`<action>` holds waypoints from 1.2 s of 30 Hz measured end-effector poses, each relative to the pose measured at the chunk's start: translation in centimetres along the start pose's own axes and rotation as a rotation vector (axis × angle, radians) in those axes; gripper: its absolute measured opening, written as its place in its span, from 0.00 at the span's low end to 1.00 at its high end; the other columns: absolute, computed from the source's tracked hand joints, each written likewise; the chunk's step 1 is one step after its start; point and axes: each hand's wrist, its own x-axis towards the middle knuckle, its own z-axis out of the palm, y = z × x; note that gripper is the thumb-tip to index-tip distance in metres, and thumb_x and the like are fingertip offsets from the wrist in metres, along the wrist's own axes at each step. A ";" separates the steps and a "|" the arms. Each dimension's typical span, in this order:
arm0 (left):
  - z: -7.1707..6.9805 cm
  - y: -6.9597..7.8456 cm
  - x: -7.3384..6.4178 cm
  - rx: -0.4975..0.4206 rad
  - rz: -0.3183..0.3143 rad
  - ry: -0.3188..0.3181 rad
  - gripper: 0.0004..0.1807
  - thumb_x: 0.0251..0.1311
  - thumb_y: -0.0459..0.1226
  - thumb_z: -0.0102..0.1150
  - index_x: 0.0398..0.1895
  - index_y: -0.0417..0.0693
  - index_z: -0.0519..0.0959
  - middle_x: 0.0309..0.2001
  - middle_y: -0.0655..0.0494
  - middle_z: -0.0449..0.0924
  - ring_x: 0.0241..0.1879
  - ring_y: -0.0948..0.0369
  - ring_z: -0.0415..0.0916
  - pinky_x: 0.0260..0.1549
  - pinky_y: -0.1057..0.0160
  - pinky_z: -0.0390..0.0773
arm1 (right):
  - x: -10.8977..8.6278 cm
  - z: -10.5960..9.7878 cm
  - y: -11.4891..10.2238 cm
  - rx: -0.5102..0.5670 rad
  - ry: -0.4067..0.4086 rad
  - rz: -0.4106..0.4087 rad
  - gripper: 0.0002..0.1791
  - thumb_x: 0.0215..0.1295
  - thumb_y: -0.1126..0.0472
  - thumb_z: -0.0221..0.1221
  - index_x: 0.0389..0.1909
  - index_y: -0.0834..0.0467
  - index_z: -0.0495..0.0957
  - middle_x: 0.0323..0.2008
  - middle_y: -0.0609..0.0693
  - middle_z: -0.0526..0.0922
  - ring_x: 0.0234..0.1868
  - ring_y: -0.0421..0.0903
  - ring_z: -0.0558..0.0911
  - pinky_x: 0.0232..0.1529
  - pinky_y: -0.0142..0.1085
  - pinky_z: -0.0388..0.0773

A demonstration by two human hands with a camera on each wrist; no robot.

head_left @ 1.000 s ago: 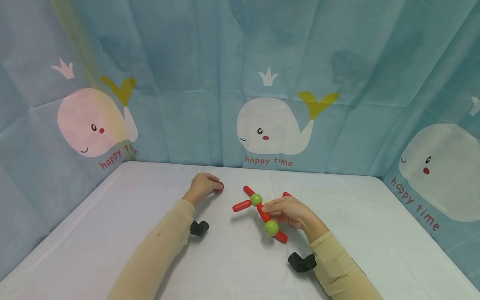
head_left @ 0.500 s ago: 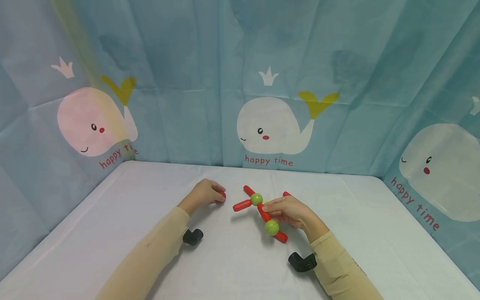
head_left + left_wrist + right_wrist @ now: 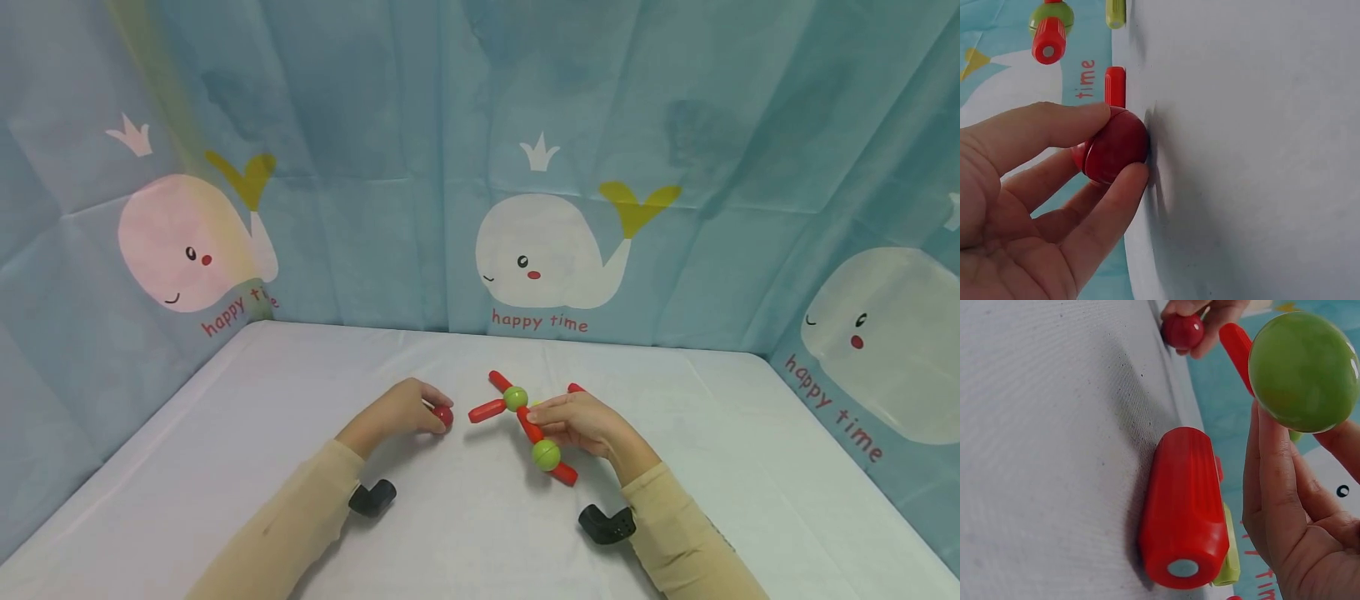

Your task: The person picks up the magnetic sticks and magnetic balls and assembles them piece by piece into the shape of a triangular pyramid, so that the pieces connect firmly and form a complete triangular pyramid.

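My left hand (image 3: 405, 408) pinches a glossy red ball (image 3: 444, 417) low over the table, left of the joined rods. In the left wrist view, thumb and fingertips grip the ball (image 3: 1116, 147) from both sides. My right hand (image 3: 581, 421) holds a red rod (image 3: 527, 425) between two green balls (image 3: 515, 398). Two more red rods (image 3: 487, 411) stick out from the far ball, and another red rod (image 3: 564, 474) from the near one. The right wrist view shows the near green ball (image 3: 1302, 372) large, with a silver-tipped red rod (image 3: 1184, 512) close to the cloth.
Behind my right hand, a red rod end (image 3: 575, 387) and a yellow-green rod (image 3: 1230, 550) show partly. A white cloth covers the table (image 3: 465, 533). Blue curtains (image 3: 360, 242) with whales hang behind it. A black bent piece (image 3: 373, 498) sits at each wrist.
My left hand has brought the red ball nearer to me and slightly right, and more of the ball shows now. My right hand and the joined rods stay in nearly the same spot.
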 end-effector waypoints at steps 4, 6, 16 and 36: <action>0.2 -0.1 -0.3 -0.026 0.011 0.008 0.18 0.52 0.33 0.71 0.49 0.49 0.86 0.44 0.54 0.84 0.41 0.59 0.78 0.38 0.63 0.81 | 0.0 -0.1 0.0 0.005 0.002 0.000 0.20 0.64 0.55 0.65 0.49 0.66 0.82 0.36 0.48 0.88 0.34 0.41 0.84 0.39 0.30 0.82; 0.3 -0.1 -0.5 -0.036 0.021 0.017 0.18 0.52 0.33 0.72 0.49 0.47 0.84 0.45 0.53 0.84 0.42 0.58 0.78 0.40 0.62 0.82 | 0.0 -0.1 0.0 0.005 0.001 -0.002 0.20 0.64 0.55 0.65 0.49 0.66 0.82 0.36 0.48 0.88 0.34 0.41 0.84 0.39 0.30 0.82; 0.2 0.3 -1.1 -0.060 0.037 0.025 0.13 0.52 0.38 0.74 0.41 0.50 0.85 0.40 0.55 0.84 0.43 0.58 0.77 0.40 0.61 0.81 | 0.0 -0.2 -0.1 -0.019 0.003 -0.013 0.21 0.65 0.54 0.64 0.50 0.66 0.82 0.37 0.48 0.88 0.36 0.41 0.84 0.41 0.31 0.82; 0.9 1.5 -1.9 -0.081 0.056 0.021 0.13 0.51 0.40 0.74 0.41 0.52 0.86 0.37 0.59 0.85 0.41 0.60 0.78 0.40 0.59 0.80 | 0.0 0.0 -0.1 0.000 0.007 0.002 0.20 0.64 0.55 0.65 0.49 0.66 0.83 0.37 0.48 0.89 0.35 0.42 0.85 0.41 0.30 0.82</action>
